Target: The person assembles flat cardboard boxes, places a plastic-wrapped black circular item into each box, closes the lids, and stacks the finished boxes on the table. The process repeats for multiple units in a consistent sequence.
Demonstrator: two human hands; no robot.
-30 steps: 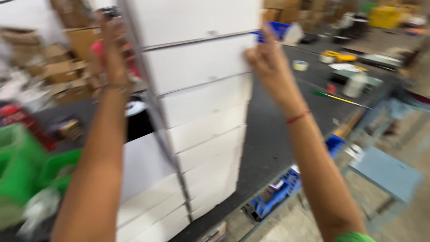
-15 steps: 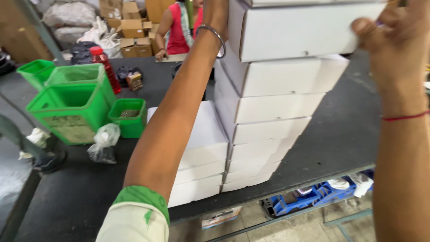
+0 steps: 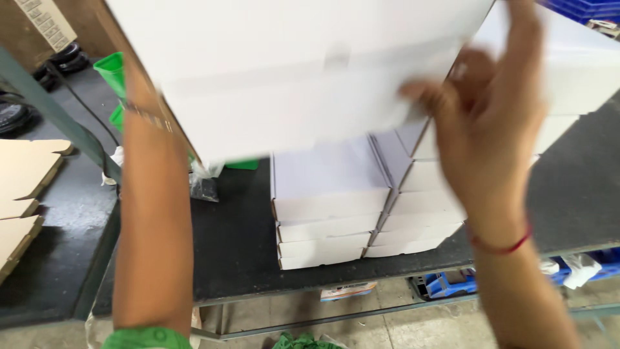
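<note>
A large white carton box (image 3: 290,77) fills the top of the view, blurred and close to the camera. My right hand (image 3: 491,123) presses on its right side with fingers spread. My left hand is hidden behind the box's left edge; only the wrist with a metal bangle (image 3: 145,113) and the forearm show. Below the lifted box, two side-by-side stacks of white boxes (image 3: 329,194) stand on the dark table (image 3: 239,252). A taller white stack (image 3: 568,71) rises at the right behind my right hand.
Green plastic bins (image 3: 111,71) sit at the back left, with a crumpled plastic bag (image 3: 203,184) beside them. Flat cardboard sheets (image 3: 26,174) lie on the left bench past a slanted metal post (image 3: 58,119). A blue crate (image 3: 452,284) sits under the table.
The view has swung down and closer. The white box between my hands now sits in front of the camera, above the lower stacks, where before my hands were on the tall stack's top.
</note>
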